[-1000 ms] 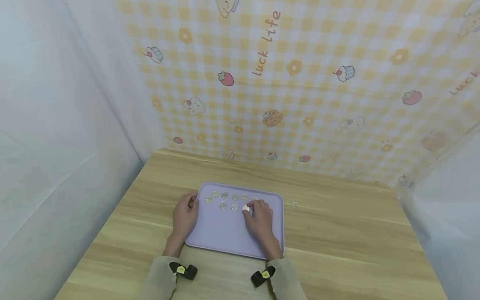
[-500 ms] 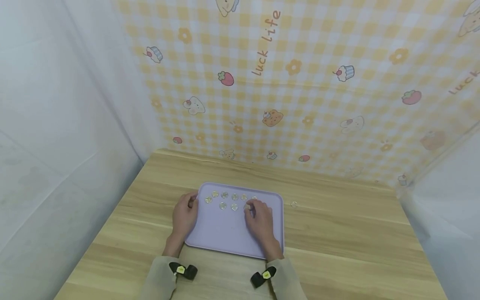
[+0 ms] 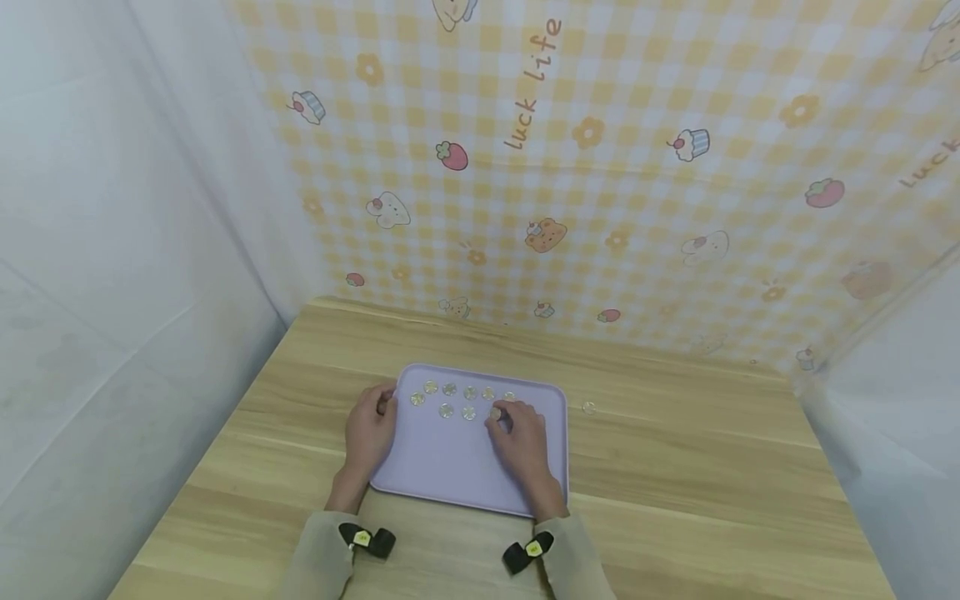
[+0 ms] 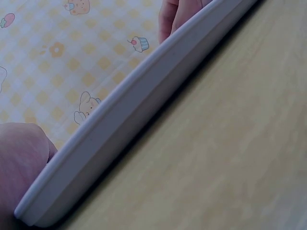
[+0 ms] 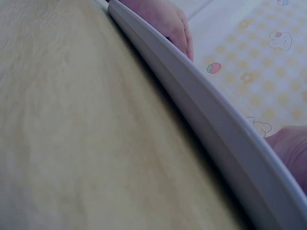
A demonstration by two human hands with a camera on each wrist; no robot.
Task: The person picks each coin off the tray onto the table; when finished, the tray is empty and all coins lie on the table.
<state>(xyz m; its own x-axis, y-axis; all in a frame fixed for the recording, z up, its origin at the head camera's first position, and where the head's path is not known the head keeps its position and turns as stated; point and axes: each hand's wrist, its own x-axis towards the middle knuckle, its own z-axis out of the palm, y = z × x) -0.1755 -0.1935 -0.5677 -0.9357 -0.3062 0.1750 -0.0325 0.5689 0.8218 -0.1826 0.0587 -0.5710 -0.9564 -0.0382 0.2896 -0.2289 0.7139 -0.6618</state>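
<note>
- Sheeting, white and creased, hangs at the far left.
- The left hand lies against the left edge of the purple tray, its thumb and bent fingers seeming to hold the rim; what it does under the edge is hidden. The tray sits flat on the wooden table.
- Coins lie on the far part of the tray, apart from one another. Five make an upper row, the last of them partly behind the other hand. One lies slightly lower at the left end, and two more start a second row below. Judging by this layout, most of the setting out is done: the upper row looks complete, the lower one under way.
- The right hand reaches over the right half of the tray, thumb and forefinger together on one coin, the pinched coin, in line with the lower row. I cannot tell whether it touches the tray or is slightly raised, nor whether more coins are under the palm. Placing and letting go of this piece seems to be the step in hand.
- A clear, round piece lies on the table just beyond the tray's right edge, not touching it. It is probably another coin, and looks to be the only visible one left to deal with.
</note>
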